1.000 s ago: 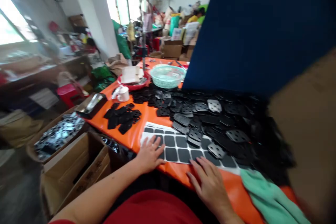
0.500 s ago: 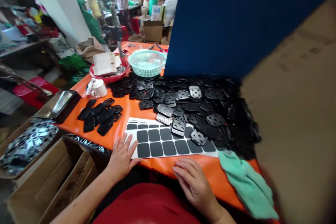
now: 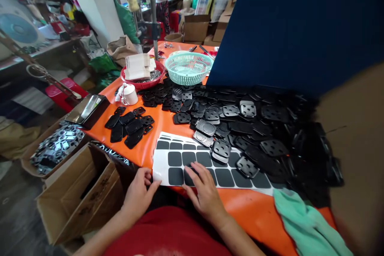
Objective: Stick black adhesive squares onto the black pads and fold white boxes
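Observation:
A white sheet of dark rounded-square stickers (image 3: 220,176) lies along the near edge of the orange table, over more such sheets. At its near left corner is my left hand (image 3: 139,192), fingers curled and thumb at the edge, closed on the corner. My right hand (image 3: 205,194) is open over the front row, its fingertips on a dark square and its thumb by the near edge. Perforated black pedal-shaped plates (image 3: 221,151) rest on the sheet's far side and right part. Behind them spreads a large heap of similar black plates (image 3: 240,128).
A smaller group of black plates (image 3: 129,126) lies at left, near a white lidded cup (image 3: 128,95). Farther back stand a red bowl (image 3: 144,85) and a mint basket (image 3: 189,70). A green cloth (image 3: 309,216) hangs at right. Cardboard boxes (image 3: 81,196) stand below left.
My right hand has moved from the table edge up onto the sheet. My left hand has gone from lying flat to curled at the corner. The camera view has turned slightly left.

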A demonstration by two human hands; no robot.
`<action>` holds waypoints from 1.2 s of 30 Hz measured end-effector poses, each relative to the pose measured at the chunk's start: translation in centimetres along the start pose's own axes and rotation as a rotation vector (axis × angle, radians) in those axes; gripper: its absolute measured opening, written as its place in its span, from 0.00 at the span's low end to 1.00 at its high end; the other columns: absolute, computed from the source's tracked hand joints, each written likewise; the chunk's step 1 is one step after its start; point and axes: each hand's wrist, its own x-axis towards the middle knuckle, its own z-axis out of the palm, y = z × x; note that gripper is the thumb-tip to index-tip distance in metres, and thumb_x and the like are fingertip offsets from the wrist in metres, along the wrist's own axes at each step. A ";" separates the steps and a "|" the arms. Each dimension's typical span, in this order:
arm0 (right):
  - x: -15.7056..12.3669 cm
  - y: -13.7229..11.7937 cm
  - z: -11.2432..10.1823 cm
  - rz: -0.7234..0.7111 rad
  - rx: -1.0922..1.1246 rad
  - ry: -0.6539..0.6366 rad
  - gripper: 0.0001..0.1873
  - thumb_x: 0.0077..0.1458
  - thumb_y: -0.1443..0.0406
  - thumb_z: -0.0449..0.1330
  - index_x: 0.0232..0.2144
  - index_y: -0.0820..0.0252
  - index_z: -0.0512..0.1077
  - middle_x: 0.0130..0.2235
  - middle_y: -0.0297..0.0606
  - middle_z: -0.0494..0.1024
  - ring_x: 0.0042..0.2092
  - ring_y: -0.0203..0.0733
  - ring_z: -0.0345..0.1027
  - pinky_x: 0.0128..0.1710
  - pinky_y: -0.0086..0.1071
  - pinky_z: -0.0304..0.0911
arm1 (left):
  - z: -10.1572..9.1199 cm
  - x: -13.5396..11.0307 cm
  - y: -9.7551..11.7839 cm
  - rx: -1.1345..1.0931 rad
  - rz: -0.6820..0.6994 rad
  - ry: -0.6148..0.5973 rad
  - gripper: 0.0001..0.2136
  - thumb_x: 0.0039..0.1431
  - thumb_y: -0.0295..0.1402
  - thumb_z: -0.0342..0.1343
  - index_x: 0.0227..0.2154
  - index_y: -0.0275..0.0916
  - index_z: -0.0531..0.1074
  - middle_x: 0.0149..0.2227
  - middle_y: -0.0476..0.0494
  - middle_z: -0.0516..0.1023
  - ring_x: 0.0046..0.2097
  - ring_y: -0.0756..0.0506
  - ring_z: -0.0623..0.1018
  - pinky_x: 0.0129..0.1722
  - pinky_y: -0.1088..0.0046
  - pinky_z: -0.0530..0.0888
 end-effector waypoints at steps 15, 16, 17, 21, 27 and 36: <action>-0.7 0.7 0.5 -0.101 -0.084 0.022 0.24 0.60 0.61 0.58 0.58 0.55 0.65 0.54 0.47 0.73 0.56 0.56 0.67 0.53 0.55 0.68 | 2.1 -0.5 1.1 -0.656 -0.537 -0.162 0.23 0.41 0.51 0.67 0.28 0.36 0.70 0.24 0.49 0.73 0.27 0.51 0.71 0.27 0.77 0.64; -0.8 0.9 0.6 -0.117 -0.096 0.031 0.24 0.59 0.61 0.58 0.58 0.55 0.66 0.53 0.46 0.73 0.55 0.57 0.68 0.52 0.55 0.69 | 2.4 -0.4 1.2 -0.678 -0.509 -0.186 0.22 0.40 0.50 0.67 0.27 0.35 0.71 0.24 0.48 0.73 0.27 0.51 0.71 0.27 0.76 0.64; -0.8 1.1 0.7 -0.138 -0.106 0.041 0.24 0.59 0.60 0.58 0.58 0.55 0.66 0.53 0.46 0.74 0.54 0.57 0.69 0.51 0.54 0.69 | 2.6 -0.3 1.4 -0.703 -0.468 -0.195 0.21 0.40 0.48 0.68 0.28 0.34 0.73 0.25 0.47 0.75 0.27 0.51 0.72 0.27 0.76 0.65; -0.8 1.4 0.9 -0.189 -0.111 0.066 0.23 0.60 0.60 0.57 0.57 0.56 0.66 0.51 0.46 0.75 0.52 0.56 0.70 0.50 0.53 0.70 | 3.1 0.0 3.1 -0.880 -0.375 -0.169 0.22 0.41 0.41 0.69 0.39 0.35 0.76 0.37 0.40 0.80 0.35 0.47 0.77 0.33 0.73 0.71; -0.5 0.6 0.0 -0.121 0.027 0.054 0.22 0.63 0.64 0.53 0.59 0.55 0.64 0.51 0.47 0.74 0.54 0.53 0.68 0.55 0.56 0.65 | 4.3 1.2 5.0 -1.132 -0.369 -0.197 0.20 0.40 0.28 0.67 0.40 0.34 0.74 0.36 0.39 0.81 0.39 0.41 0.80 0.43 0.64 0.75; 0.6 0.7 -1.8 -0.026 0.259 0.053 0.22 0.64 0.72 0.48 0.57 0.53 0.64 0.52 0.45 0.70 0.54 0.43 0.69 0.51 0.37 0.71 | 7.3 1.4 6.1 -1.171 -0.460 -0.286 0.18 0.36 0.22 0.62 0.36 0.35 0.73 0.31 0.43 0.81 0.35 0.42 0.80 0.39 0.66 0.76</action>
